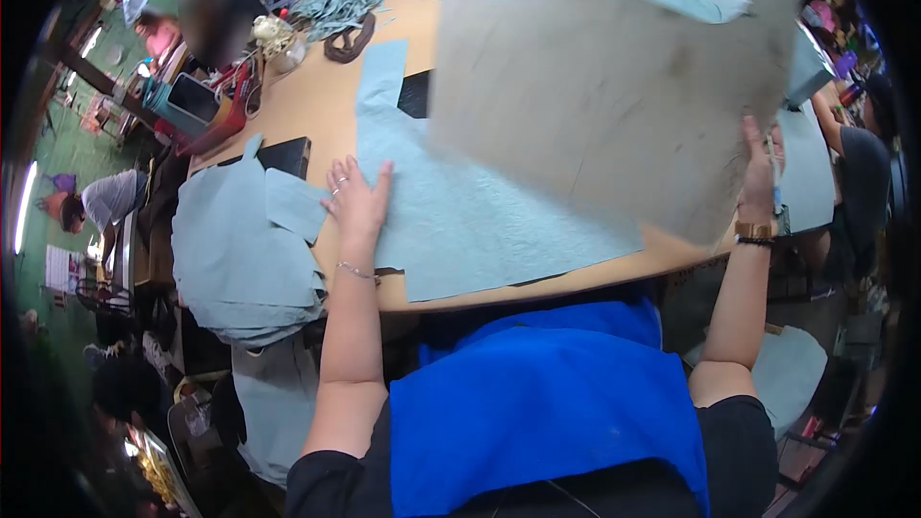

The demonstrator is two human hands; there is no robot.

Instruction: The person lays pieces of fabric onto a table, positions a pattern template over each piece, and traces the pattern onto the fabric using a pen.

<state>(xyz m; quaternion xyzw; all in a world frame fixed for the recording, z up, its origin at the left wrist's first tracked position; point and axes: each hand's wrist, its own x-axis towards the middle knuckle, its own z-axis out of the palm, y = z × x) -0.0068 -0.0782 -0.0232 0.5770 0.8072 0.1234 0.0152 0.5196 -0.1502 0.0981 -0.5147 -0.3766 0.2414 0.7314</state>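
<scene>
Two bare hands are at a tan tabletop point(297, 115). The right hand point(760, 177) has its fingers bent in on the right edge of a broad, flat grey sheet with dark smudges point(595, 86), gripping it; how the hidden fingertips sit cannot be told. A slim, light-coloured stick-like object point(775, 168) shows beside that palm, too small to identify. The grey sheet is raised at a tilt and blurred, covering part of a pale blue-green sheet of thin material point(480, 221) that lies flat on the tabletop and reaches its near edge.

The left hand point(357, 197) is spread wide, palm down, with nothing in its grasp; its thumb lies over the left edge of the blue-green sheet. Just beside it, to the left, a layered stack of cut blue-green pieces point(240, 240) hangs over the table's edge, near a black flat board point(288, 155). Toward the far side are a heap of blue-green strips point(341, 0) and a dark brown ring-shaped coil point(350, 41).
</scene>
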